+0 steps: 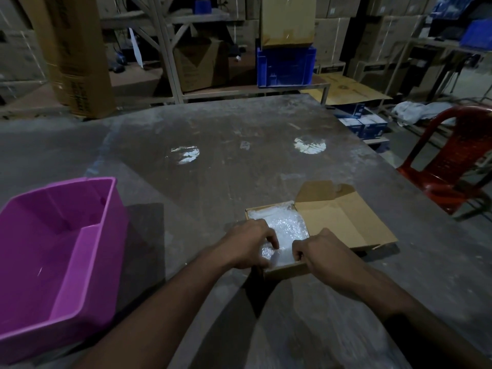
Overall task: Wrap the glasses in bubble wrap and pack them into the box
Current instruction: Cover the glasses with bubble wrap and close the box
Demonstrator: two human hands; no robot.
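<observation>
A small cardboard box [282, 270] lies open on the table, its lid [343, 222] folded out to the right. White bubble wrap [287, 227] fills the inside; the glasses themselves are hidden under it. My left hand [247, 243] reaches into the box's near left corner, fingers curled down onto a bubble-wrapped bundle [267, 253]. My right hand [316, 247] sits at the near right wall of the box, fingers curled over its edge and the wrap.
A purple plastic bin [58, 262] stands at the table's left. A sheet of bubble wrap [306, 328] lies near the front edge below my arms. A red plastic chair [452, 166] stands off the right side. Shelves and cartons fill the background.
</observation>
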